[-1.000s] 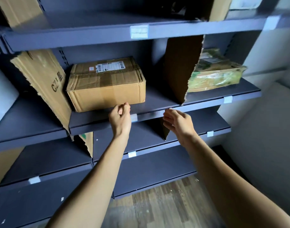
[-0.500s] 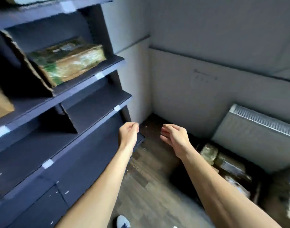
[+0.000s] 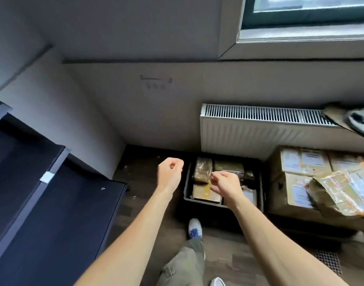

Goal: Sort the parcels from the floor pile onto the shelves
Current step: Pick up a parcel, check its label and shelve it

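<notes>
Now, with both the left hand point(image 3: 170, 174) and right hand point(image 3: 224, 183) loosely curled and empty, best reach down into the black crate point(image 3: 222, 203) below the radiator point(image 3: 259, 131) and grip 1 parcel point(image 3: 202, 169) with both.

Pale grey walls point(image 3: 119, 83) meet in a corner at left, crossed by a thin ledge point(image 3: 135, 61). A white panel radiator point(image 3: 249, 131) hangs below a window point(image 3: 305, 15) with a deep sill, daylight falling through it. The floor point(image 3: 148, 168) is dark wood planking, with a small vent grille point(image 3: 329, 261) at lower right.
</notes>
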The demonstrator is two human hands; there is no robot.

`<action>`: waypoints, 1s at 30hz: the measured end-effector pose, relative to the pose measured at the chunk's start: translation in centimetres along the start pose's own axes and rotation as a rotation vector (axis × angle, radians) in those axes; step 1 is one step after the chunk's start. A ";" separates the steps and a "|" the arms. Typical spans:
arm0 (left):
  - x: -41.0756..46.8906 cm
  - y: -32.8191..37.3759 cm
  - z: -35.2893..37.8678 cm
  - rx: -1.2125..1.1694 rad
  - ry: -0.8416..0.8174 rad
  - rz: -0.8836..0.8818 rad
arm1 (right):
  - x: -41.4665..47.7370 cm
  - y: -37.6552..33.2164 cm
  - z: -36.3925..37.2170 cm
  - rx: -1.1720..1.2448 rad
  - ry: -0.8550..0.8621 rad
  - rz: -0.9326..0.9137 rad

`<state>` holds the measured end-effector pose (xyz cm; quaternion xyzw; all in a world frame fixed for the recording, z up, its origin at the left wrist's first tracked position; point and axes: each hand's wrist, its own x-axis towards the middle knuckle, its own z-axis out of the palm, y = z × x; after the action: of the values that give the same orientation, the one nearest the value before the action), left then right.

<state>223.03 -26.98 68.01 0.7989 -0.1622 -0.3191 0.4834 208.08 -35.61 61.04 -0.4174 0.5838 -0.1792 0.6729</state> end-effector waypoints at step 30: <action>37.5 -30.8 26.6 0.499 -0.310 -0.426 | 45.8 21.6 0.8 -0.895 -0.028 -0.014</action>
<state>231.70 -51.28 18.99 0.8502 -0.1365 -0.4805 0.1661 215.12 -56.00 15.21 -0.6740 0.5917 0.0922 0.4325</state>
